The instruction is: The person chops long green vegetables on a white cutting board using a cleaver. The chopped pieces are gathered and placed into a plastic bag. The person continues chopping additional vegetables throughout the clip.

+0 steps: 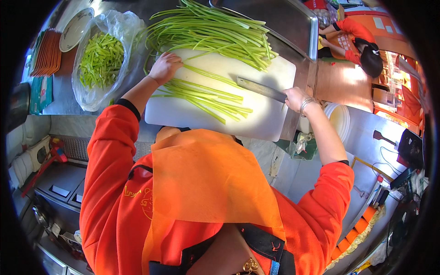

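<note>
In my right hand [296,98] is a cleaver [263,90], its blade pointing left over a white cutting board [264,122]. My left hand [166,67] is closed around the left end of a few thin green vegetable stalks [213,74], which run right towards the blade tip. Nearer to me, a loose row of similar stalks [213,99] lies on the board, apart from the blade. A large pile of uncut stalks [213,32] covers the board's far edge. To the left, a clear plastic bag [129,29] holds many short cut green pieces [101,60].
A plate [76,29] and a stack of orange-brown trays [46,53] stand at the far left. A metal tray [285,20] lies behind the pile. White round tubs [338,117] stand right of my right wrist. Another person [357,41] works at the far right.
</note>
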`<state>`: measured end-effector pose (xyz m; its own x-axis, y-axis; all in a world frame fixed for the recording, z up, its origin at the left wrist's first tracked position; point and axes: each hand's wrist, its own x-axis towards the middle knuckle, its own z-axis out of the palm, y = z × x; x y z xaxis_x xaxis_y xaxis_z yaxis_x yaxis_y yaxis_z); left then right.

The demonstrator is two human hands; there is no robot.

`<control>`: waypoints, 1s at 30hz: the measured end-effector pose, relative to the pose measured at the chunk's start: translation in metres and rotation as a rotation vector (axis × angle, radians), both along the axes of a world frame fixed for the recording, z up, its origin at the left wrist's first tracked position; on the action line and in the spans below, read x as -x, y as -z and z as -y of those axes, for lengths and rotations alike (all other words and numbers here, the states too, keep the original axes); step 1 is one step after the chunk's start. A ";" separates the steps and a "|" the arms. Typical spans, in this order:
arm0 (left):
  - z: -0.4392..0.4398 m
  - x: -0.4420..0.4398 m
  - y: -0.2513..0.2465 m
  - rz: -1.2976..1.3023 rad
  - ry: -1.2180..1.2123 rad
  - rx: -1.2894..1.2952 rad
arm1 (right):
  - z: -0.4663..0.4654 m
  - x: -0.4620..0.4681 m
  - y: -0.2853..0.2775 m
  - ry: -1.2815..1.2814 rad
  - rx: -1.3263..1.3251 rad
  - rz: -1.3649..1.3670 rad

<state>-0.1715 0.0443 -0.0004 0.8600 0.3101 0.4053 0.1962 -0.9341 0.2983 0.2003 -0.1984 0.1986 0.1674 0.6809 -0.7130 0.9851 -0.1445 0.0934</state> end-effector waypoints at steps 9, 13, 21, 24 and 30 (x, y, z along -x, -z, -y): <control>0.002 -0.003 -0.009 -0.037 -0.021 -0.002 | 0.062 -0.041 -0.019 0.035 -0.030 0.134; 0.028 -0.010 -0.025 0.035 -0.069 -0.042 | 0.113 -0.041 -0.009 0.253 -0.233 0.060; 0.104 -0.021 -0.037 -0.181 0.068 0.309 | 0.180 0.033 0.043 0.706 -0.689 -0.202; 0.109 -0.026 -0.037 -0.146 0.046 0.288 | 0.191 0.063 0.054 0.756 -0.754 -0.205; 0.127 -0.065 -0.047 -0.053 0.051 0.409 | 0.204 0.096 0.066 0.921 -0.817 -0.218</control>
<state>-0.1067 -0.0831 0.0464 0.8947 0.3928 0.2126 0.1775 -0.7495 0.6377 0.1039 -0.4019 0.1322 0.7479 0.6297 -0.2100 0.4707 -0.7263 -0.5010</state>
